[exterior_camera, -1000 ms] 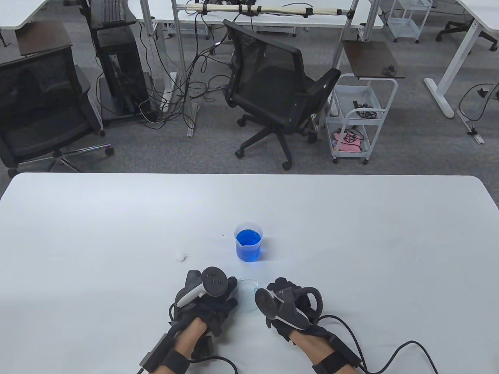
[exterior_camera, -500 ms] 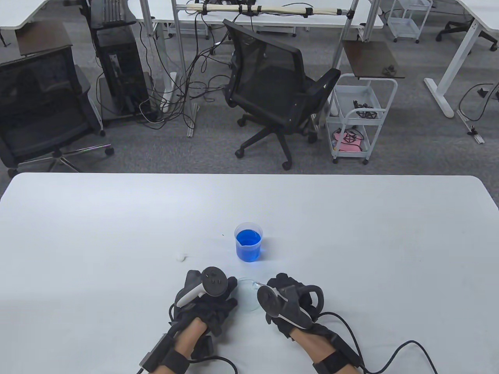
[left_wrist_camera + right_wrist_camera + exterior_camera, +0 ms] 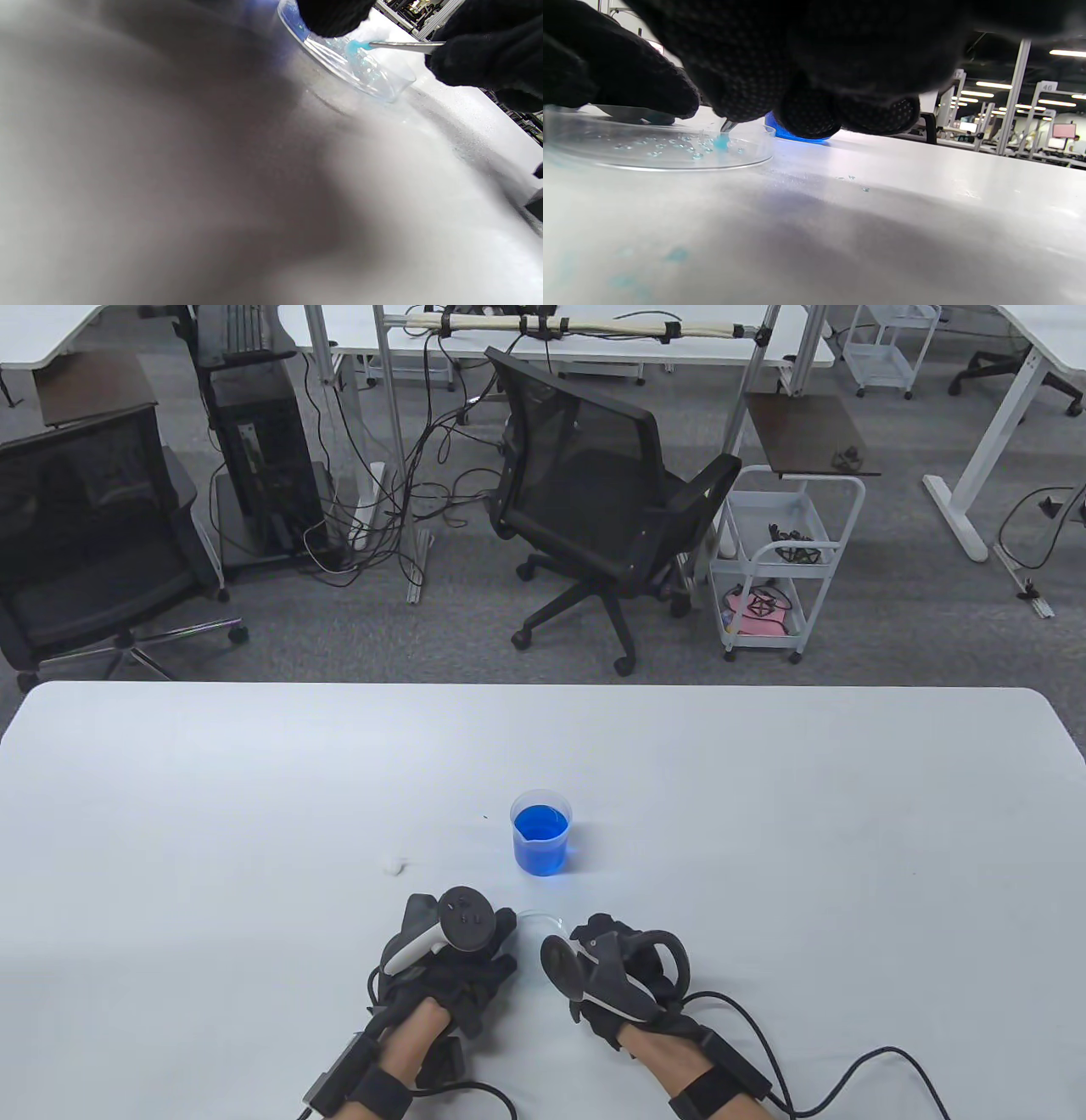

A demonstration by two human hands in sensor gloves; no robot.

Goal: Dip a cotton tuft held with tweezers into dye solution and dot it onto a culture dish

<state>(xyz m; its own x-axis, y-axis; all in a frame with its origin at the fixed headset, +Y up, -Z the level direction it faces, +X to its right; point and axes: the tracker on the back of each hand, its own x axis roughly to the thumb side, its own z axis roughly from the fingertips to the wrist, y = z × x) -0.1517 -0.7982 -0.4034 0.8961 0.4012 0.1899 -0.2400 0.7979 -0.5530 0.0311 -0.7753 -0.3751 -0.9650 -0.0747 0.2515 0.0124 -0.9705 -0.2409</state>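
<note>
A clear culture dish (image 3: 528, 918) lies on the white table between my hands, speckled with small blue droplets (image 3: 657, 148). My left hand (image 3: 462, 954) holds the dish at its left rim; a fingertip (image 3: 335, 15) sits on the edge. My right hand (image 3: 607, 963) pinches metal tweezers (image 3: 403, 45) that hold a blue-soaked cotton tuft (image 3: 355, 45). The tuft (image 3: 721, 142) touches the dish's floor near its right side. A beaker of blue dye (image 3: 541, 844) stands just beyond the dish.
A small loose cotton wisp (image 3: 394, 864) lies on the table left of the beaker. A few blue droplets (image 3: 855, 183) spot the table right of the dish. Glove cables (image 3: 848, 1069) trail off the front edge.
My right hand has shifted left and a little nearer, over the dish, so its tracker now covers more of it. The left hand, dish and beaker have not moved.
</note>
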